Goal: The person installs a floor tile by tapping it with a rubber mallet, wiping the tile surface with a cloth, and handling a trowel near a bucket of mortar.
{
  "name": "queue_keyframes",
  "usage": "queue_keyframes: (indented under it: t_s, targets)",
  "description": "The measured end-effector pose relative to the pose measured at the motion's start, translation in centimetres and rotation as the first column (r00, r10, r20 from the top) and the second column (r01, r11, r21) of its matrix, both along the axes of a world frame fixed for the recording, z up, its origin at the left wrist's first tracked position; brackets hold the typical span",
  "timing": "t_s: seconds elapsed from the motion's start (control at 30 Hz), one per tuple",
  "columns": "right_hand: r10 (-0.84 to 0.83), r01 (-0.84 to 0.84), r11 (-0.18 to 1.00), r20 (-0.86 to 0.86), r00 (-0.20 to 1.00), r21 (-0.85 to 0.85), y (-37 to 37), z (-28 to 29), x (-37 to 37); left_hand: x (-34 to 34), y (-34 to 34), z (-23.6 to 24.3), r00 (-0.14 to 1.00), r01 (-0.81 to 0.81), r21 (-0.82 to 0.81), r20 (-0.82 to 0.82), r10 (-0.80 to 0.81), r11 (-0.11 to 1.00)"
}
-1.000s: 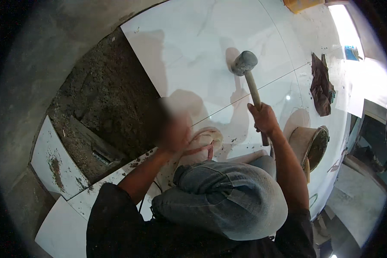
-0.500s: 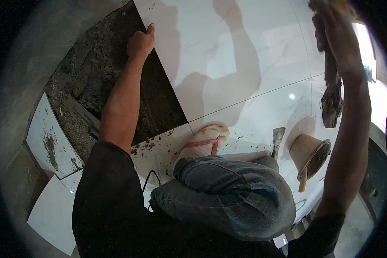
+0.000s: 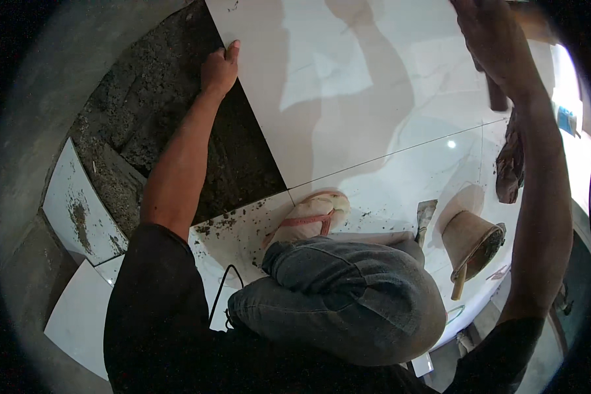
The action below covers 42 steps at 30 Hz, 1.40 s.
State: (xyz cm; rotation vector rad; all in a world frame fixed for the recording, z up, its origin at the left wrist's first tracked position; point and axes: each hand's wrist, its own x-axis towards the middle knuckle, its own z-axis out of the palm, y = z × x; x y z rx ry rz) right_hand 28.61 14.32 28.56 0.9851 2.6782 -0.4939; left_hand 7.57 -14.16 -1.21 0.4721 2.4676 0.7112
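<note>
A large glossy white tile (image 3: 364, 141) lies in front of me, its left edge bordering a bed of dark, wet mortar (image 3: 157, 85). At that edge is my left hand (image 3: 220, 71), its fingers curled over the mortar side and its thumb against the rim of the tile. Up at the far right, my right hand (image 3: 496, 49) is closed around a dark-handled tool (image 3: 498, 98). The handle's end sticks out below my fist; the tool's head cannot be made out. Shadows of my arms fall across the tile.
A bucket (image 3: 469, 240) with a stick-like handle lies tipped by my knee, beside a scraper (image 3: 425, 217). Dark crumpled cloth (image 3: 509, 164) is under my right forearm. Two loose tiles (image 3: 79, 203) lean at left. Mortar crumbs surround my sandalled foot (image 3: 308, 220). A black cable (image 3: 222, 289) loops nearby.
My right hand has shifted slightly left, and the tool handle now shows below it, apart from the cloth. My left hand stays at the tile edge, nearly unmoved.
</note>
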Motion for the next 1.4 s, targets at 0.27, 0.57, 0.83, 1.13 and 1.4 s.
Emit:
queue_keyframes:
  t_s: [0.27, 0.57, 0.83, 1.13, 1.4]
  targets:
    - [0.578, -0.635, 0.755, 0.291, 0.762, 0.165, 5.5, -6.7, 6.9, 0.6, 1.0, 0.9, 0.996, -0.002, -0.093, -0.084, -0.006, 0.996]
    - [0.419, -0.658, 0.687, 0.572, 0.705, 0.308, 2.8, -7.4, 8.7, -0.1, 0.4, -1.1, 0.994, 0.046, -0.1, -0.097, -0.055, 0.994]
    - [0.561, -0.516, 0.761, 0.001, 0.828, 0.393, 0.1, -3.5, 5.2, 1.0, 1.1, 1.4, 0.999, 0.043, -0.163, -0.019, -0.047, 0.986]
    - [0.349, -0.384, 0.885, 0.172, 0.921, 0.262, 1.0, -3.4, 3.8, 0.2, 0.3, 0.5, 1.0, 0.013, -0.097, -0.006, -0.014, 0.995]
    - [0.281, -0.437, 0.851, 0.451, 0.847, 0.291, 2.4, -4.4, 6.4, 0.8, 0.9, 0.8, 1.0, 0.03, -0.099, 0.008, -0.029, 0.995]
